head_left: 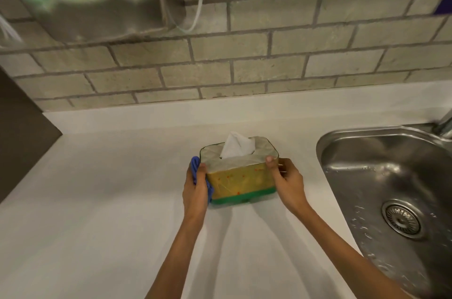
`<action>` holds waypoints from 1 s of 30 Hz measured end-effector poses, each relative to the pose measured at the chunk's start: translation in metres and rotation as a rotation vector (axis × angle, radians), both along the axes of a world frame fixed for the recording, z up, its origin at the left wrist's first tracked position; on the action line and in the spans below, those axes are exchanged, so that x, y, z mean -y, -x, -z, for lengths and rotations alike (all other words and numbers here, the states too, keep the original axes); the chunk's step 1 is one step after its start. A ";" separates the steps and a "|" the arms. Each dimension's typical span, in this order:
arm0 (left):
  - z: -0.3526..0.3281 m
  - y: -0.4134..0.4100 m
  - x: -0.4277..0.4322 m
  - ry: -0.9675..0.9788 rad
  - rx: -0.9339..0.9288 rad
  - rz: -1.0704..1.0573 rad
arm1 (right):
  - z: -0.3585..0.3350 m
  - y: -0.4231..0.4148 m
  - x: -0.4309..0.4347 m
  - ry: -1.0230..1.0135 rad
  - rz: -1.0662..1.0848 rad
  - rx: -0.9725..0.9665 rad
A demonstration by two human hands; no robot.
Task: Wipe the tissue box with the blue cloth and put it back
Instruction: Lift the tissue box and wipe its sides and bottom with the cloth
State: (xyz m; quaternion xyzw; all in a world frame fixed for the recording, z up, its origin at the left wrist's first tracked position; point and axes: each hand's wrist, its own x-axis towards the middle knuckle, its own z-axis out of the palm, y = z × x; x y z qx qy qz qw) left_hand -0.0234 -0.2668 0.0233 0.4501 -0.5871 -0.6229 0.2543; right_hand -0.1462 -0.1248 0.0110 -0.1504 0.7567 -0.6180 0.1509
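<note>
Both hands clasp the tissue box [241, 174] from its ends: your left hand [195, 187] presses the blue cloth [195, 169] against the left end, your right hand [286, 181] grips the right end, thumb on the top edge. Box sits mid-counter [110, 201], white tissue [237, 144] sticking up. Steel sink [381, 176] lies near on the right, brick wall [244, 66] behind, well apart. Counter around the box is bare.
</note>
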 end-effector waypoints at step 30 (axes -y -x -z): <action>-0.017 0.008 -0.026 0.937 0.215 0.004 | -0.008 0.016 0.016 0.132 -0.243 0.408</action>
